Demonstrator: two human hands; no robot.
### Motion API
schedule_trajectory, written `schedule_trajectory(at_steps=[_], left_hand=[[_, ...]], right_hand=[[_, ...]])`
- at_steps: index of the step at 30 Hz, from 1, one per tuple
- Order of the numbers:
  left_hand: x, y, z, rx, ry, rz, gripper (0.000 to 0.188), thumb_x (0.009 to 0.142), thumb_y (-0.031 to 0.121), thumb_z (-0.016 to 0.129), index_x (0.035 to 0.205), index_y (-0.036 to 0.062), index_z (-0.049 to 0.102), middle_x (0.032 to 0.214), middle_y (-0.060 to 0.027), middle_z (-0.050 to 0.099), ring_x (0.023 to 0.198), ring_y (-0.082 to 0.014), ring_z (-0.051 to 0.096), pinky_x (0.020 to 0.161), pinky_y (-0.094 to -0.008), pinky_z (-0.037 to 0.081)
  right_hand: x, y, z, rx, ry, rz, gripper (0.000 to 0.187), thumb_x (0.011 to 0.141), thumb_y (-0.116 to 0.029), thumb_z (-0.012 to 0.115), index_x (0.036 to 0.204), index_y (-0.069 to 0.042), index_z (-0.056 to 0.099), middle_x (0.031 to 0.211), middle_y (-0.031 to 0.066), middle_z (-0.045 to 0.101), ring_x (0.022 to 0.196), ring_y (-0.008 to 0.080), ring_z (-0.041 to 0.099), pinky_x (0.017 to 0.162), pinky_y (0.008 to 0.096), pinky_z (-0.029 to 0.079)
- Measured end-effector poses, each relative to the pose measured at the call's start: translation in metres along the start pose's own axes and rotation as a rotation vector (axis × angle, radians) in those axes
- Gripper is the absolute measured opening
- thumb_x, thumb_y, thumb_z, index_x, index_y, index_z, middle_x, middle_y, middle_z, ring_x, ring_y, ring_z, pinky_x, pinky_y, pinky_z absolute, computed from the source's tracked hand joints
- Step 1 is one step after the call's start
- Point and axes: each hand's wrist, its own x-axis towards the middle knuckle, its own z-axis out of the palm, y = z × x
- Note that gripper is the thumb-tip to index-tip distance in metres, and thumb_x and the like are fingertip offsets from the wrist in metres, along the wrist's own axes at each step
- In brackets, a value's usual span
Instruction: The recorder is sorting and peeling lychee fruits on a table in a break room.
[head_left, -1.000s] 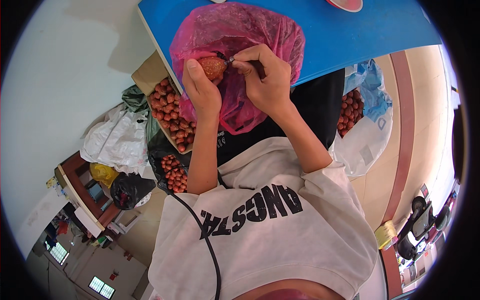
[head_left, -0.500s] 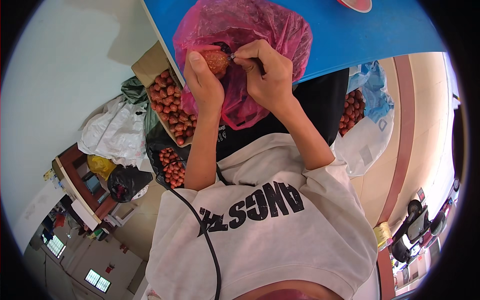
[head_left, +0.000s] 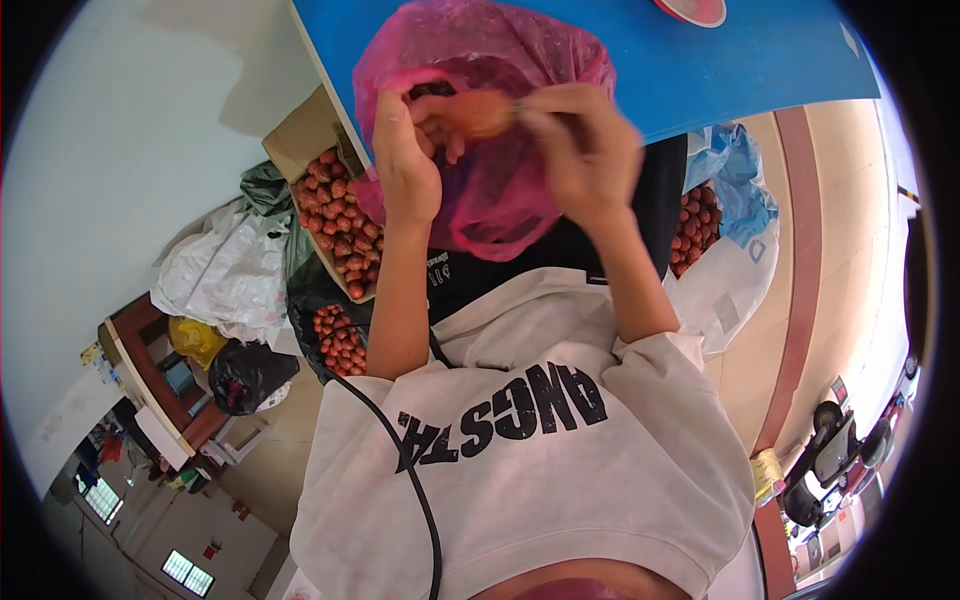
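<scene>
In the upper middle of the frame the left hand [head_left: 405,160] is curled around a small, round, reddish-brown fruit with a rough skin [head_left: 478,113], its fingers wrapped under and behind the fruit so that the fruit sticks out to the right of the palm. The right hand [head_left: 580,150] sits just to the right of it, blurred, with thumb and fingers pinched together at the fruit's right end; something thin and dark seems to run through that pinch, but the blur makes it impossible to tell what it is or whether it is a tool at all. The relation that matters is this: the fruit lies between the two hands, touching the left one fully and met by the right only at its tip, so the line from hand to hand runs nearly level across the picture. Both hands work directly over the crumpled translucent pink plastic bag [head_left: 500,210], which lies on the near edge of the flat blue table top [head_left: 700,70] and hangs down toward the lap. To the left, lower in the frame, an open brown cardboard box [head_left: 300,140] holds a heap of similar red fruit [head_left: 335,220], well apart from the hands.
</scene>
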Motion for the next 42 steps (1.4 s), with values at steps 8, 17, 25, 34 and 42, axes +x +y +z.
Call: schedule_trajectory(at_steps=[8,17,25,34,42], left_hand=[[0.011,0.024,-0.064,-0.479,-0.350,0.239,0.059,0.103,0.050,0.023,0.115,-0.0007,0.052,0.082,-0.0179,0.065,0.060,-0.0173,0.052,0.055,-0.0245,0.041],[0.021,0.040,-0.200,-0.684,0.132,0.385,0.058,0.099,0.055,0.030,0.105,0.0057,0.060,0.066,-0.0111,0.054,0.053,-0.0186,0.042,0.045,-0.0300,0.031],[0.030,-0.063,-0.381,0.096,0.903,0.063,0.032,0.096,0.029,0.046,0.104,0.0032,0.063,0.074,-0.0113,0.060,0.059,-0.0177,0.050,0.054,-0.0274,0.040],[0.047,-0.199,-0.458,-0.226,0.975,-1.268,0.037,0.091,0.026,0.057,0.119,0.0020,0.054,0.086,-0.0121,0.064,0.071,-0.0216,0.059,0.063,-0.0294,0.048],[0.059,-0.330,-0.494,-0.016,0.807,-0.979,0.049,0.088,0.027,0.063,0.128,0.0047,0.046,0.103,-0.0134,0.061,0.086,-0.0243,0.059,0.073,-0.0302,0.051]], right_hand=[[-0.063,0.018,-0.155,-0.604,0.227,0.315,0.010,0.088,-0.005,0.067,0.098,-0.003,0.067,0.081,0.0042,0.067,0.067,0.0106,0.056,0.063,0.0217,0.048],[-0.080,0.012,-0.122,-1.124,0.068,0.536,0.014,0.094,-0.016,0.064,0.105,-0.009,0.070,0.066,0.0001,0.060,0.057,0.0108,0.051,0.053,0.0235,0.042],[-0.026,-0.004,0.012,-0.907,-0.147,0.290,0.010,0.090,-0.009,0.067,0.099,-0.008,0.072,0.065,-0.0002,0.059,0.055,0.0091,0.047,0.050,0.0237,0.039],[0.001,-0.035,0.142,-0.624,-0.505,0.131,0.012,0.080,0.001,0.072,0.091,-0.003,0.072,0.072,0.0023,0.065,0.054,0.0100,0.045,0.050,0.0222,0.035],[0.009,-0.020,0.186,-0.664,-0.566,0.201,0.017,0.078,-0.001,0.073,0.095,-0.005,0.070,0.075,0.0027,0.061,0.056,0.0144,0.049,0.053,0.0260,0.041]])
